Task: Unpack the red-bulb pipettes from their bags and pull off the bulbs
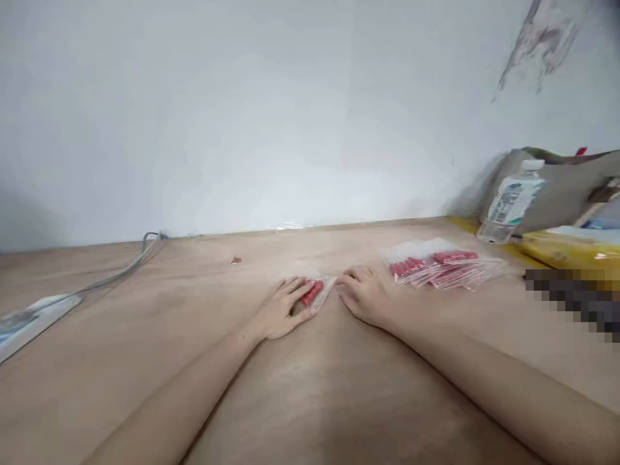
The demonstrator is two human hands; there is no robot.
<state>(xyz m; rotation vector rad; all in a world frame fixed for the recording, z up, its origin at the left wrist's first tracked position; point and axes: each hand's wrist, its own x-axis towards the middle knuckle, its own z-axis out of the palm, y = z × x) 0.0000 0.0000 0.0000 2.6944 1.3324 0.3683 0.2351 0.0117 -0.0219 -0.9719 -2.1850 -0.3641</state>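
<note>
A small clear plastic bag (pixel 317 296) with red, stick-like pieces inside lies flat on the wooden tabletop. My left hand (pixel 282 311) rests over its left part, fingers and thumb spread across it. Close to the bag's right end, my right hand (pixel 367 296) is palm down with loosely bent fingers. Its fingertips are at or just beside the bag's edge; blur hides whether they touch it. Right of that hand, several similar bags of red pieces (pixel 445 265) lie in an overlapping pile.
A bottle with a white cap (pixel 514 200) leans by a grey bag (pixel 562 187) at the back right. Yellow packaging (pixel 576 248) lies in front of them. On the left runs a grey cable (pixel 123 271). A small reddish scrap (pixel 236 260) sits near the white wall (pixel 252 116).
</note>
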